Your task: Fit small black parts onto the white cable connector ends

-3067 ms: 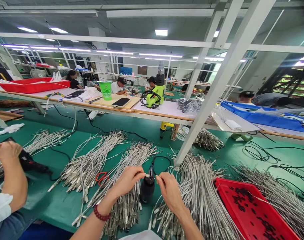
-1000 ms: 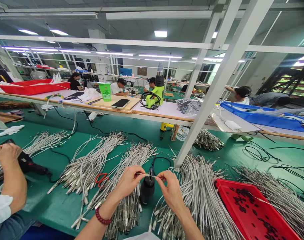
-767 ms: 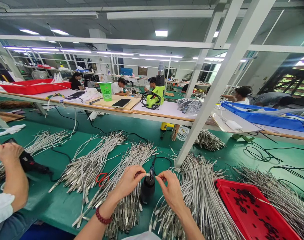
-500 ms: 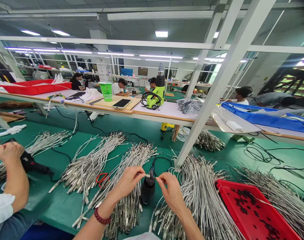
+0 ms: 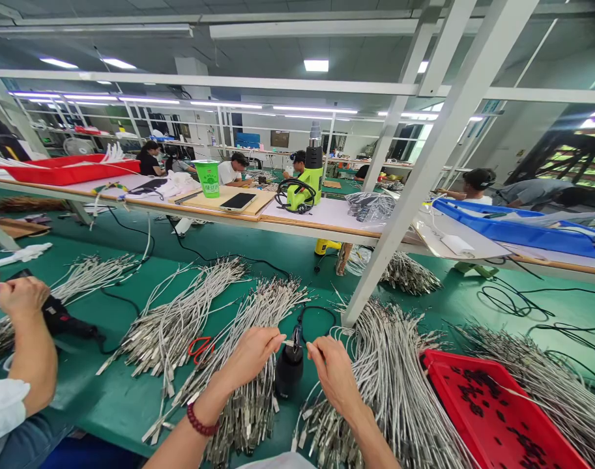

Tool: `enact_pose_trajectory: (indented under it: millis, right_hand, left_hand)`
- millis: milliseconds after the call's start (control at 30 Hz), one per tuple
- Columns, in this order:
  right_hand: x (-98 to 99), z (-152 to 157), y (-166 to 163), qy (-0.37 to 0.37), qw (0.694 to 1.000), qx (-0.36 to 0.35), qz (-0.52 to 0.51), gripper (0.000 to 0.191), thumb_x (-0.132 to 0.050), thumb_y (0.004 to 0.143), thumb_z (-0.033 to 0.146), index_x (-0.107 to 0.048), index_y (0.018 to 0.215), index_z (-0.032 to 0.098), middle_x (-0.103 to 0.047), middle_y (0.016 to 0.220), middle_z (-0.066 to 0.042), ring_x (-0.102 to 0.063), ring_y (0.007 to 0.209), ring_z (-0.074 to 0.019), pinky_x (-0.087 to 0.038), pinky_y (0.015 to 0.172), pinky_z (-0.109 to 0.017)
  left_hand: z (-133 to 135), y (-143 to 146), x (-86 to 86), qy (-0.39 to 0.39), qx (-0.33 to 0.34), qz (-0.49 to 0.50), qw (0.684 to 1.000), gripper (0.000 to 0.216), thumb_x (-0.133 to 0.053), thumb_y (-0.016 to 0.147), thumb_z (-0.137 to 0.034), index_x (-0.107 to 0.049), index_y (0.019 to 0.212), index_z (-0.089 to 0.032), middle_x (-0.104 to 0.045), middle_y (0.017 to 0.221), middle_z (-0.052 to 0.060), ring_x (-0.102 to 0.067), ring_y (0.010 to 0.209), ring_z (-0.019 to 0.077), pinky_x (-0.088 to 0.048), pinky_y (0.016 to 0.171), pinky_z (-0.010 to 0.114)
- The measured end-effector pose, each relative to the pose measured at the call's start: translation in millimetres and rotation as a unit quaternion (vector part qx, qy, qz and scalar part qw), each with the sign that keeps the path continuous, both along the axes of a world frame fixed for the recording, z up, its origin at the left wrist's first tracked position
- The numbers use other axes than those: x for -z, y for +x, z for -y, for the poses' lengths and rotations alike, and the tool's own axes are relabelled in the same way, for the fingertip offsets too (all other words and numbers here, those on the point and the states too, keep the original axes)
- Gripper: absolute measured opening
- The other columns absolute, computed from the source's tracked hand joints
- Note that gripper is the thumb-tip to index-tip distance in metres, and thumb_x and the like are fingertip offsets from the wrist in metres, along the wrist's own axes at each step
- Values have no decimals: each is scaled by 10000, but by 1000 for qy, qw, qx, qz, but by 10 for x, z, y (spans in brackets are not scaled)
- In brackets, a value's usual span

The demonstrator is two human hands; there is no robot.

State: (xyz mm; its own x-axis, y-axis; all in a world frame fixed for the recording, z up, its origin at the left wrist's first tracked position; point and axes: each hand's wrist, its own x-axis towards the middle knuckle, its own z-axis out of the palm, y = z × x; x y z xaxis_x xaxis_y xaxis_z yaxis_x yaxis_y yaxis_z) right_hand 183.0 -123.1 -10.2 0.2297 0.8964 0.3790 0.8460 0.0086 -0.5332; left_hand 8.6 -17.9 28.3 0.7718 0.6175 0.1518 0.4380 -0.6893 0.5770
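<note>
My left hand (image 5: 252, 355) and my right hand (image 5: 332, 372) are both pinched on the ends of one thin grey cable (image 5: 295, 343), held level just above the black heat gun (image 5: 289, 368) that stands nozzle-up on the green table. A red bead bracelet sits on my left wrist. Bundles of grey cables with metal plugs (image 5: 238, 365) lie under my left hand, and a larger cable pile (image 5: 390, 384) lies beside my right hand.
A red tray (image 5: 493, 417) with small black pieces sits at the right. Red scissors (image 5: 198, 347) lie left of my hands. A co-worker's hand (image 5: 21, 296) holds a black tool at the far left. A white slanted post (image 5: 405, 195) rises ahead; a shelf carries a green heat gun (image 5: 307, 182).
My hands have stayed above the heat gun, shifting the cable only slightly. The co-worker's hand at the left has moved a little.
</note>
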Motion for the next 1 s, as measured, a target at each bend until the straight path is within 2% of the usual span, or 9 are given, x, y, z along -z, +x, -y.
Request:
enact_pose_trajectory:
  millis: [300,500,633,800,900,1000]
  right_hand:
    - [42,-3,14,31,999,5,-4,376,-369,976,397,-476,669,208,-516,637,7,-464,639,-165,-321,661,-281]
    - [89,-20,11,69,997,15,-17,375,-382,960,431,-488,675,212,-536,638,1,-490,641,-170,-331,653,-291]
    - [77,-17,12,75,997,12,-31,358,-410,950,431,-508,686,210,-555,657,1,-505,652,-168,-337,666,-295]
    - [56,-16,2,77,996,5,-41,389,-394,952,456,-531,683,210,-571,663,-11,-507,656,-176,-340,667,-309]
    - [54,-16,-7,75,996,8,-43,385,-409,948,460,-542,686,211,-577,670,-8,-509,664,-174,-341,678,-311]
    - [62,-15,-12,68,996,5,-50,376,-415,946,460,-554,700,213,-583,683,-13,-512,673,-181,-338,682,-317]
  left_hand:
    - [10,-2,-27,-22,-6,34,999,361,-392,947,-383,-475,655,-188,-406,558,-54,-353,546,120,-223,544,233]
    - [10,-2,-6,-64,-8,67,996,279,-439,919,-363,-565,750,-179,-528,645,-26,-430,593,126,-277,561,228]
    - [23,-14,-38,-72,-4,82,994,250,-464,909,-349,-567,760,-177,-552,691,-19,-450,619,125,-313,576,222]
    - [45,-34,-59,-37,-2,42,998,272,-382,948,-348,-590,859,-197,-566,721,-10,-480,660,146,-344,621,244]
    - [42,-32,-24,-7,0,32,999,323,-332,969,-328,-572,800,-193,-590,783,15,-518,753,167,-366,696,266]
    - [31,-24,-3,-8,4,37,999,325,-342,968,-330,-544,757,-190,-577,759,10,-512,730,161,-363,680,262]
